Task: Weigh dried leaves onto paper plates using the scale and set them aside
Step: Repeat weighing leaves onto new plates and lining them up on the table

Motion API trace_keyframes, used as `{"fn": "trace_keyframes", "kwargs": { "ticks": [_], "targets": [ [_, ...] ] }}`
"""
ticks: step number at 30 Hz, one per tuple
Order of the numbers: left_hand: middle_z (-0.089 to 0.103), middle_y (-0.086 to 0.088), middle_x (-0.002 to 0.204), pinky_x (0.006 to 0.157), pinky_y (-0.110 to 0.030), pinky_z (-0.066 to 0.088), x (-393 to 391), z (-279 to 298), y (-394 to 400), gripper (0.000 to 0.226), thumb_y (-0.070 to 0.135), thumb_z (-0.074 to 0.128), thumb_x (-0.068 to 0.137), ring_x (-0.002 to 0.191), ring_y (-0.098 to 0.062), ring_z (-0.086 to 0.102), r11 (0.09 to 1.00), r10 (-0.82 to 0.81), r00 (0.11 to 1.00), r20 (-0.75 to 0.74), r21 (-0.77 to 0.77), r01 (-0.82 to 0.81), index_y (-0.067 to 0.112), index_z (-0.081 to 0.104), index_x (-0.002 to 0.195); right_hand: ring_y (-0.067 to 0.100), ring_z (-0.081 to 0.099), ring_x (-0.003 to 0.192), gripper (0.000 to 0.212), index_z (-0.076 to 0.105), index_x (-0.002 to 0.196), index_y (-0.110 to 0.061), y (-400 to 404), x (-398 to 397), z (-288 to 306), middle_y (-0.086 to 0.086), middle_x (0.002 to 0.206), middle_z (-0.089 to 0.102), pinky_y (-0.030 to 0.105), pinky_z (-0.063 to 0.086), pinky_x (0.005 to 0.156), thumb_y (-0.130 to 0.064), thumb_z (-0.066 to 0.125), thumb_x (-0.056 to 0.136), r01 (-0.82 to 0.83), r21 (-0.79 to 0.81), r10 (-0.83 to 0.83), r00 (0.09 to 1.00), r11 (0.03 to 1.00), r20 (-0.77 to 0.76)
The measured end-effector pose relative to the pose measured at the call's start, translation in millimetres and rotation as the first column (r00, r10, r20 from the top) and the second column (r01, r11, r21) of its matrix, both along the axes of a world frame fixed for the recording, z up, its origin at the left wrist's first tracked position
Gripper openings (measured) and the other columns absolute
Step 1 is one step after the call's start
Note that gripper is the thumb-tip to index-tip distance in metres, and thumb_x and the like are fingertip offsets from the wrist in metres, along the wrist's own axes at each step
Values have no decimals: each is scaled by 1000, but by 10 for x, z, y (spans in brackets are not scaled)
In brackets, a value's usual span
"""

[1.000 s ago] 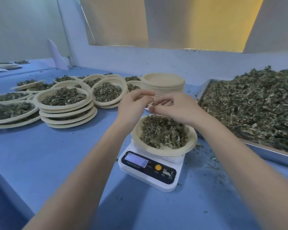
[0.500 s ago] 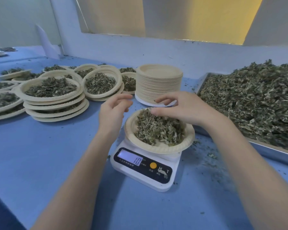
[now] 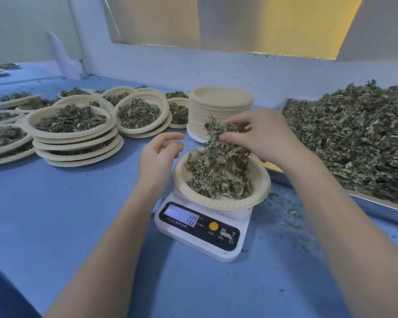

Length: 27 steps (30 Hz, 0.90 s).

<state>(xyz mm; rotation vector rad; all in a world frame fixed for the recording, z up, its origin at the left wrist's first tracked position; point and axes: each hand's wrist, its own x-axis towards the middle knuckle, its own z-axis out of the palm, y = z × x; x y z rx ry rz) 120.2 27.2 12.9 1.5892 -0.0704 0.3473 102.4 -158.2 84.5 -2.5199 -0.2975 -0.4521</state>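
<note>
A white digital scale (image 3: pixel 202 228) stands on the blue table, its display reading 10. On it sits a paper plate (image 3: pixel 260 187) heaped with dried leaves (image 3: pixel 218 177). My right hand (image 3: pixel 260 136) hovers over the plate's far side and pinches a clump of dried leaves (image 3: pixel 221 129) lifted above the heap. My left hand (image 3: pixel 157 157) floats just left of the plate, fingers loosely curled, holding nothing.
A tall stack of empty paper plates (image 3: pixel 221 106) stands behind the scale. Several filled plates (image 3: pixel 71 125) lie stacked at the left. A metal tray (image 3: pixel 377 207) piled with dried leaves fills the right. Leaf crumbs litter the table by the tray.
My right hand has lifted a clump of leaves up off the plate. My left hand has drawn back to the plate's left side. The display now reads 10.
</note>
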Motion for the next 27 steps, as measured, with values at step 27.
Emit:
{"fn": "trace_keyframes", "kwargs": {
  "ticks": [27],
  "targets": [
    [60,1,85,73,-30,43,-2,-23,-2,18,10,57,85,74,-13,54,1000,5,999,-35,19,-4,20,69,95,-17,52,49,26,68,105,-30,-48,-68,101,-21,86,50,0,37,49,-33,74,80,-49,128,50,999,991,-7]
  ]
}}
